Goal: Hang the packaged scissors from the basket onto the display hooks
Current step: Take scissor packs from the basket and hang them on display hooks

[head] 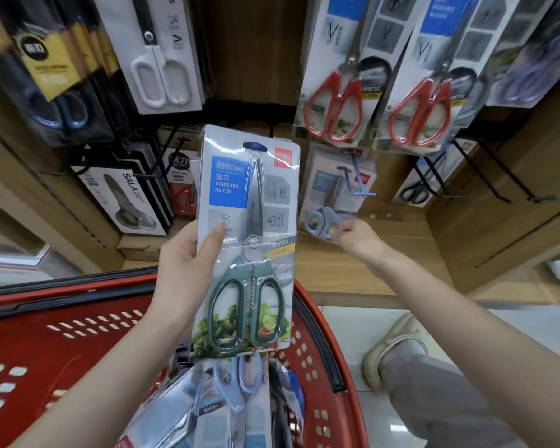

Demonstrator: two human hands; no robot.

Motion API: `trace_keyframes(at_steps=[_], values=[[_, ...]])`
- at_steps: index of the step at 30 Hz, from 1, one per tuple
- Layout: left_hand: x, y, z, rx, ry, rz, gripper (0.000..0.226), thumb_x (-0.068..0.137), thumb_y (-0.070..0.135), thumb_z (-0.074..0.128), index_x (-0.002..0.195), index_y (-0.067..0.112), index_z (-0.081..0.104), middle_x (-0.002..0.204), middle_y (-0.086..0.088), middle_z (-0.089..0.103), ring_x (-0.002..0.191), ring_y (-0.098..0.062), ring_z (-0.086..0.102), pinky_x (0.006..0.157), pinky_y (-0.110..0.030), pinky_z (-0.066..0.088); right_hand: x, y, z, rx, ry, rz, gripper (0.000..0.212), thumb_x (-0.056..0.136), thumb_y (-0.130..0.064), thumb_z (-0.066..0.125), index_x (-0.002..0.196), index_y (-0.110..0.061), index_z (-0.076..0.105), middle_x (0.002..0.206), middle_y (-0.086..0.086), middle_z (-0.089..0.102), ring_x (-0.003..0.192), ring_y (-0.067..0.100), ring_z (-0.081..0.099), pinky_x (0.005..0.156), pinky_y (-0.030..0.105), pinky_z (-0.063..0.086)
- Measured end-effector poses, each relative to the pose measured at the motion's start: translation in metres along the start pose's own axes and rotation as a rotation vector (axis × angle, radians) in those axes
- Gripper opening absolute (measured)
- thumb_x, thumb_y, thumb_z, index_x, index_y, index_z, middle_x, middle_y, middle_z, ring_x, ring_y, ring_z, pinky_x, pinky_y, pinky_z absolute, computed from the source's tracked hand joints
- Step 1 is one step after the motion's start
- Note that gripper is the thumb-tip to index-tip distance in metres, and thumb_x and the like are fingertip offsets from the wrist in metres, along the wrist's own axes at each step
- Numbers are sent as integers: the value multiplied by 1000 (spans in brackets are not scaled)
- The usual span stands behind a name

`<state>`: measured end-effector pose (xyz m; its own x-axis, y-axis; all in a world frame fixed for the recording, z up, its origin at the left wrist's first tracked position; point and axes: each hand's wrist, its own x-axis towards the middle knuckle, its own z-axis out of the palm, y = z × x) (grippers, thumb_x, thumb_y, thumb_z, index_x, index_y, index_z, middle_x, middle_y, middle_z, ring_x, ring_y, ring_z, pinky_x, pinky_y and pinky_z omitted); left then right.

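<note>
Green scissors pack stands clasped in the left grip. Right grip pinches a hanging blue pack.

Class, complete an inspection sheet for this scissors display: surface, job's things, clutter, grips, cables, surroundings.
Surface: wooden display panel with black hooks; one hook at right appears bare.
Job's things: green-handled pack held up; blue-handled pack on a hook; more packs in the red basket.
Clutter: red-handled packs and white-handled pack hanging above.
Grips: left hand holds the green-handled pack; right hand appears to pinch the blue-handled pack's lower edge.
Cables: nothing seen.
Surroundings: pale floor, the person's shoe.
</note>
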<state>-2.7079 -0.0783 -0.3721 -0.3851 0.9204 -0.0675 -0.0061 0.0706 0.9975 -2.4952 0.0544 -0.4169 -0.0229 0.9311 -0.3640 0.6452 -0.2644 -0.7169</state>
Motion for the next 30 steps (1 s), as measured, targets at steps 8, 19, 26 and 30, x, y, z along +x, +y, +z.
trace_keyframes(at_steps=[8, 19, 26, 30], values=[[-42, 6, -19, 42, -38, 36, 21, 95, 32, 51, 98, 27, 71, 97, -3, 73, 95, -28, 67, 90, -55, 50, -117, -58, 5, 483, -251, -288, 35, 98, -37, 43, 120, -13, 55, 114, 4, 68, 101, 17, 67, 88, 36, 55], [-67, 38, -65, 164, 13, 391, 23, 93, 16, 56, 97, 37, 61, 93, 17, 69, 85, -5, 64, 71, -19, 51, -169, -133, 0, 597, -96, -635, 15, 83, -5, 66, 92, -16, 62, 92, 1, 71, 88, 13, 67, 82, 31, 56], [-24, 73, -121, 298, 230, 585, 26, 91, 8, 59, 77, 29, 52, 71, 6, 54, 64, 2, 45, 60, -16, 35, -169, -195, 9, 194, 77, -951, 14, 79, -16, 74, 86, -18, 63, 88, 3, 69, 85, 16, 67, 77, 33, 56], [3, 68, -142, 377, 230, 584, 35, 89, 5, 61, 75, 35, 49, 71, 18, 57, 67, 6, 50, 61, -8, 35, -146, -200, 33, 53, 140, -986, 6, 82, -14, 70, 79, -12, 65, 78, 0, 67, 77, 14, 64, 74, 34, 53]])
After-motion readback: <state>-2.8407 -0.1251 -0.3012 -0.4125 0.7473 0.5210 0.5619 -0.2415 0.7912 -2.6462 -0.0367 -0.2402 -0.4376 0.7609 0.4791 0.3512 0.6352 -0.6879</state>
